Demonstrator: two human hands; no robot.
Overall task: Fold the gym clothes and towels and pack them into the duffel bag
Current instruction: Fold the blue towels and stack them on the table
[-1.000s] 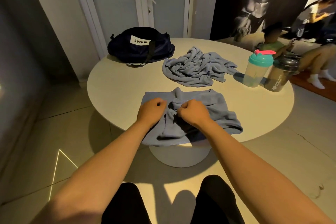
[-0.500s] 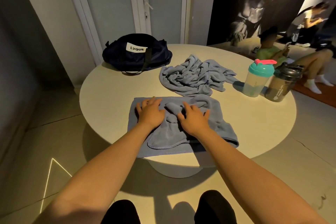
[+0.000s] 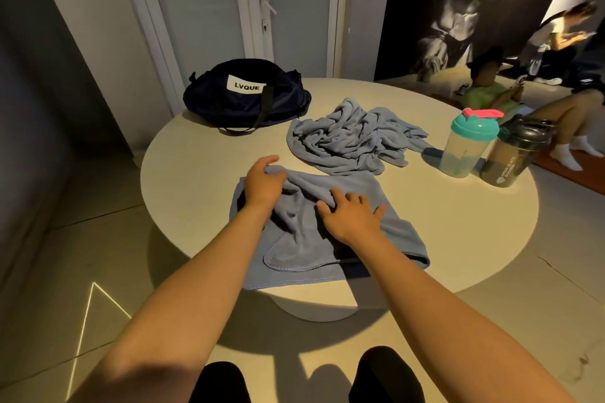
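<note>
**Towel mid-fold at the table's near edge**

Left of centre, toward the top of the frame, the dark duffel bag (image 3: 245,98) sits at the far rim of the round table (image 3: 458,222), out of the folding space. It looks closed, so nothing seems packed yet.

Below it, the left hand (image 3: 263,186) reaches in from the lower left with the forearm straight. Its fingers curl over a bunched ridge along the far edge of the blue towel (image 3: 393,232), gripping it, probably to draw that edge out square. The towel lies in the middle of the frame, its near hem hanging just over the table edge.

To the right, the right hand (image 3: 352,216) lies palm down with fingers spread, released, pressing the cloth flat to anchor it.

Above it, a second towel (image 3: 353,137) lies crumpled and unfolded. At the right stand a teal-lidded shaker (image 3: 468,144) and a dark shaker (image 3: 514,154).
</note>
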